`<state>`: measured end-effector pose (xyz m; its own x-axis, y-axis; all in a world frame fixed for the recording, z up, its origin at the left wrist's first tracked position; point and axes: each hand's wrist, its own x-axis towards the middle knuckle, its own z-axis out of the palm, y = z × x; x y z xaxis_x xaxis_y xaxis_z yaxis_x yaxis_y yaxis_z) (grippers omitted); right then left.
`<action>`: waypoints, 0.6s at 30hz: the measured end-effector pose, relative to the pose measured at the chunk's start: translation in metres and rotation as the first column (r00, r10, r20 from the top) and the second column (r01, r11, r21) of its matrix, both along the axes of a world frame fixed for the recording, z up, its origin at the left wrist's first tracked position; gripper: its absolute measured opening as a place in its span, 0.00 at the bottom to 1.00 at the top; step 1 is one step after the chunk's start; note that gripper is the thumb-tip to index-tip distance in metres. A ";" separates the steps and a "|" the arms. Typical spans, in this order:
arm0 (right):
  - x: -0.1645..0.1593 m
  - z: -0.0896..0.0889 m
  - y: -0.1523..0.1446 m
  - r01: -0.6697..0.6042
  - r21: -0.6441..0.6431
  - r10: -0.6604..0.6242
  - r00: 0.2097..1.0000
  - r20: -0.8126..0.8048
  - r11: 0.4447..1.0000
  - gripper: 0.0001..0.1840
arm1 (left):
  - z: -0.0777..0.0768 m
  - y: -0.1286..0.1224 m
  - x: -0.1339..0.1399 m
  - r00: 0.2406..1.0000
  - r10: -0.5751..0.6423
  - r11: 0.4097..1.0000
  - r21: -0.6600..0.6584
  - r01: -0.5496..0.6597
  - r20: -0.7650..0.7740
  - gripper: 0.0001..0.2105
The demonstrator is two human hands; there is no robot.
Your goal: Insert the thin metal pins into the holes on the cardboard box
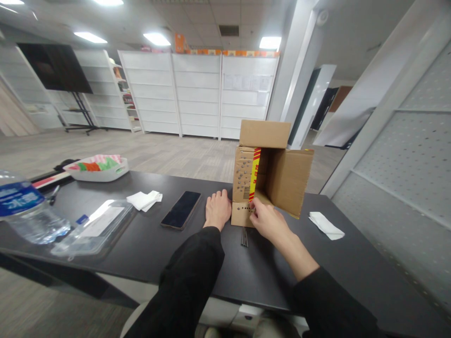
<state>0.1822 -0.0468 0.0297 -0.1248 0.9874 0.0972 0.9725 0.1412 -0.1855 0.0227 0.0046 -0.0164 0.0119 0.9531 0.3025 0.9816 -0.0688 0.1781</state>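
A small cardboard box [275, 134] stands with its flaps spread and its opening facing me. Its left flap bears several round, dark dots or heads and a yellow-red tape strip [255, 171]. The lower front flap [240, 218] has a row of dark dots. My left hand [218, 209] lies on the table against the box's left side, fingers stretched forward. My right hand [268, 219] is at the lower flap, thumb and fingers pinched together; what they hold is hidden. Several thin dark metal rods, like screws or nails [244, 237], lie just in front of the box.
On the dark table [268, 277] lie a phone [181, 210], a crumpled tissue [145, 200], a clear plastic case [100, 225] and a water bottle [28, 206]. A white basket [102, 174] stands behind them. Another tissue [326, 225] lies at the right, near a perforated panel [405, 169].
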 end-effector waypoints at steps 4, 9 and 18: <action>-0.003 0.004 0.003 0.021 -0.017 -0.021 0.999 0.029 1.000 0.14 | 0.001 0.000 0.000 1.000 0.002 1.000 -0.014 -0.001 0.004 0.13; -0.006 0.010 0.007 0.032 -0.049 -0.027 0.995 0.092 0.998 0.16 | 0.002 -0.001 0.000 1.000 -0.002 1.000 -0.012 0.002 -0.001 0.12; -0.010 0.014 0.013 0.039 -0.081 -0.027 0.989 0.147 0.996 0.16 | 0.004 -0.001 0.001 1.000 0.002 1.000 -0.028 -0.002 -0.004 0.12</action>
